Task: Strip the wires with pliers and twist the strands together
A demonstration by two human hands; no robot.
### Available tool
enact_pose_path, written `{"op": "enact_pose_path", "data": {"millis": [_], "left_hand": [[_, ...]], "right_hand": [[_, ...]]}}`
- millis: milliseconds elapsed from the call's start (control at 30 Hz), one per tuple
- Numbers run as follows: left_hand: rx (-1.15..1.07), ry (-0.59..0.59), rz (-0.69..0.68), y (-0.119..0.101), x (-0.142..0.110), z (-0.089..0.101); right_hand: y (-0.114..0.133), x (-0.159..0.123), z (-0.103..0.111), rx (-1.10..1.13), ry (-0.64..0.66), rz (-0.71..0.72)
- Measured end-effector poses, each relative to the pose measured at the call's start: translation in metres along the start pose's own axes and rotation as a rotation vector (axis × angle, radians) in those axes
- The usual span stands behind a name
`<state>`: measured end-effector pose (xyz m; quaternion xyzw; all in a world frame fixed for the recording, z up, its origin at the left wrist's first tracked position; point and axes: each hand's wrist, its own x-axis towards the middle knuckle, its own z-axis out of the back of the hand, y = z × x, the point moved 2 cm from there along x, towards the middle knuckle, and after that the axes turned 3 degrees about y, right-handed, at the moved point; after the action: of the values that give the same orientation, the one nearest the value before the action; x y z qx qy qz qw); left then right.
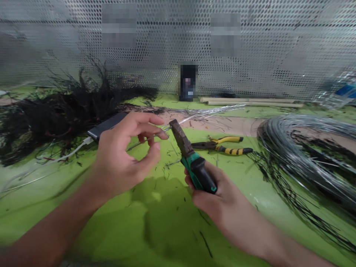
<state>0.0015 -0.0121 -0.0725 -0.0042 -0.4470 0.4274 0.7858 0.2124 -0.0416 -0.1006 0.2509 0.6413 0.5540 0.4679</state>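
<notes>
At mid-frame my right hand [219, 200] is clamped round the green-black pliers [198, 163]; my left hand [125, 152] curls, fingers parted, beside their head. Bare green tabletop [119, 233] opens at bottom centre, bounded rightward by coiled wire [283, 148] crossing the frame's edge.

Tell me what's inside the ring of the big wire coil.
Inside the wire coil, black strands show, with some pale surface near the upper left. What lies under the strands or the coil's windings is covered, and the coil's far right runs out of view.
</notes>
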Motion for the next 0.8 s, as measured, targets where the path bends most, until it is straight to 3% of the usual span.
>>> {"op": "enact_pose_path", "data": {"millis": [100, 267, 800], "left_hand": [[0.354, -0.097, -0.194, -0.005, -0.001, -0.002], [0.454, -0.136, -0.352, -0.004, 0.002, 0.001], [0.517, -0.176, -0.452, 0.006, 0.003, -0.006]], "right_hand": [[-0.001, 0.000, 0.000, 0.011, 0.010, 0.016], [-0.002, -0.001, 0.000, 0.024, 0.030, 0.017], [-0.004, 0.002, 0.001, 0.009, 0.013, 0.016]]}}
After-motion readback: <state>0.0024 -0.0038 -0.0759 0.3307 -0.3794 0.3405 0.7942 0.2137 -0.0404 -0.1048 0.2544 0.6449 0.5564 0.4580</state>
